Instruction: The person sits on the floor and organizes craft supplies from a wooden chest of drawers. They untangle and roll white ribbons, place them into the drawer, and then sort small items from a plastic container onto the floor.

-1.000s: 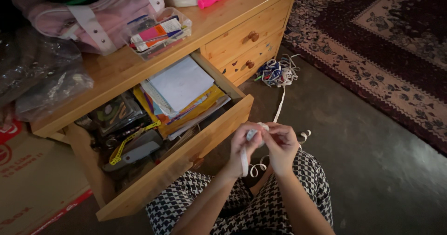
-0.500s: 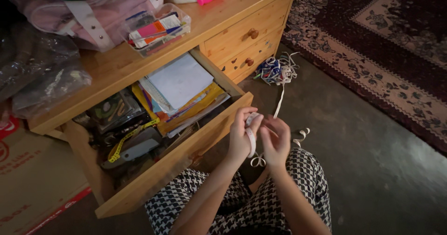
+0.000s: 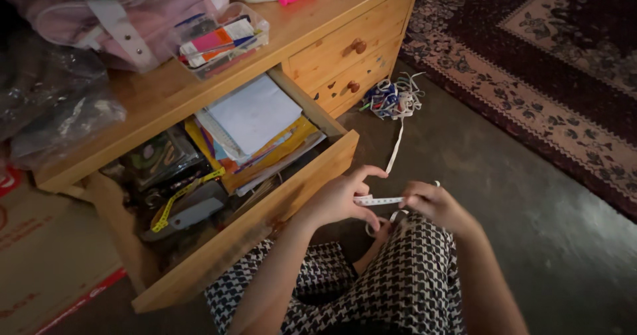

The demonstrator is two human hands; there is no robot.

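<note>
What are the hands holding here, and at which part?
A white tape strip, stretched flat between both hands: left hand pinches one end, right hand grips farther along; the rest trails to the floor.

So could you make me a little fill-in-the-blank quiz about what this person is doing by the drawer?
1. Both hands, the left hand and the right hand, stretch a white ____ between them.
2. The wooden drawer beside the left hand stands ____.
3. A tangled pile of tape lies on the ____.
4. A yellow measuring tape lies inside the ____.

Missing words: tape; open; floor; drawer
</note>
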